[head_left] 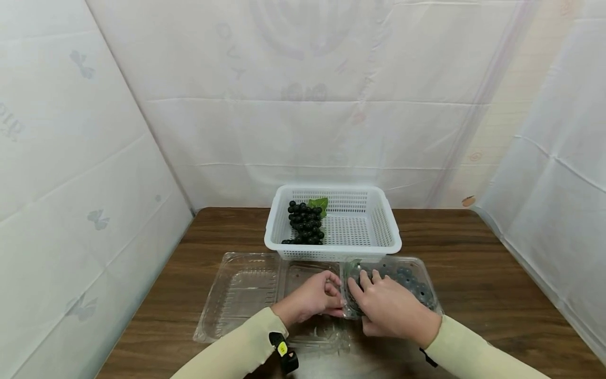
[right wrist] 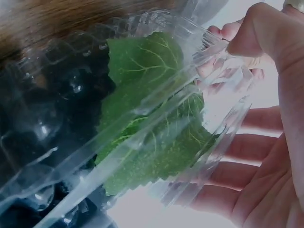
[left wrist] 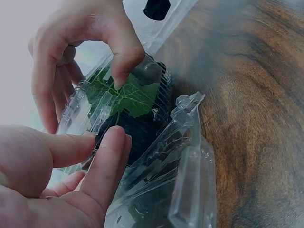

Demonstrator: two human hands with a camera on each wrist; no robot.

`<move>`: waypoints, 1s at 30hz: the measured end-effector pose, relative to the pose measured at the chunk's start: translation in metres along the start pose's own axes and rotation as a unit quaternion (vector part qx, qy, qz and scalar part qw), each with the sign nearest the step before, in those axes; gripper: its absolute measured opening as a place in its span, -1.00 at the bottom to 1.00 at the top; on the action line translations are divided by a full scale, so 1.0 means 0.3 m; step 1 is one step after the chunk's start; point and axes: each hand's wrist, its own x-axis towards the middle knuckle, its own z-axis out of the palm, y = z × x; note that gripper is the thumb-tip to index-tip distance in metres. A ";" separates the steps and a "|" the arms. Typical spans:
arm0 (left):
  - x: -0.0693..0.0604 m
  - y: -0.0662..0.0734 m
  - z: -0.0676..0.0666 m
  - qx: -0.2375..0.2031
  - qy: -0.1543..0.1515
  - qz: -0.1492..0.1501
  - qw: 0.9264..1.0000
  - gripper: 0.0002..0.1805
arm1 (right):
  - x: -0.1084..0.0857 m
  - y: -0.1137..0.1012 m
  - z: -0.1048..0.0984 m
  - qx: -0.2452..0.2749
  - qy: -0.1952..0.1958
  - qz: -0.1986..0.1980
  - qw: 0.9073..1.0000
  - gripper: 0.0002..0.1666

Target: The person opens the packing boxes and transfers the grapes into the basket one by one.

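A clear lidded container [head_left: 428, 273] [right wrist: 42, 156] holds dark grapes and a green leaf [left wrist: 137, 97] [right wrist: 156, 118] at its left end. My left hand [head_left: 314, 297] [left wrist: 71, 180] pinches the container's left edge between thumb and fingertips. Over that same end arches my right hand [head_left: 395, 308] [left wrist: 88, 42] [right wrist: 270, 156], gripping it with bent thumb and fingers; in the head view its fingers spread across the lid. The plastic edge between the hands is partly hidden by fingers.
An open clear clamshell [head_left: 246, 289] lies at the left, its other half reaching under my left forearm. Behind stands a white perforated basket [head_left: 390, 231] with dark grapes [head_left: 305, 221] and a leaf [head_left: 319, 203]. White sheeting [head_left: 284, 131] surrounds the wooden table [head_left: 492, 284].
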 end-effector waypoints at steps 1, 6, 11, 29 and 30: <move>-0.001 0.000 0.000 -0.002 -0.001 -0.002 1.000 -0.64 | 0.000 -0.001 0.003 -0.001 -0.002 -0.002 1.000 -0.28; 0.000 0.000 -0.002 -0.006 -0.002 -0.005 1.000 -0.64 | 0.003 -0.012 0.007 -0.012 -0.007 0.003 1.000 -0.33; 0.003 -0.001 -0.006 -0.004 -0.001 -0.007 1.000 -0.63 | 0.010 -0.019 0.005 -0.019 0.002 0.008 1.000 -0.33; 0.015 -0.003 -0.003 -0.036 -0.003 -0.030 0.999 -0.54 | 0.041 -0.027 -0.006 0.016 0.000 0.006 1.000 -0.27; 0.016 -0.003 -0.003 -0.037 -0.002 -0.030 0.999 -0.54 | 0.042 -0.026 -0.008 0.020 -0.004 0.008 1.000 -0.26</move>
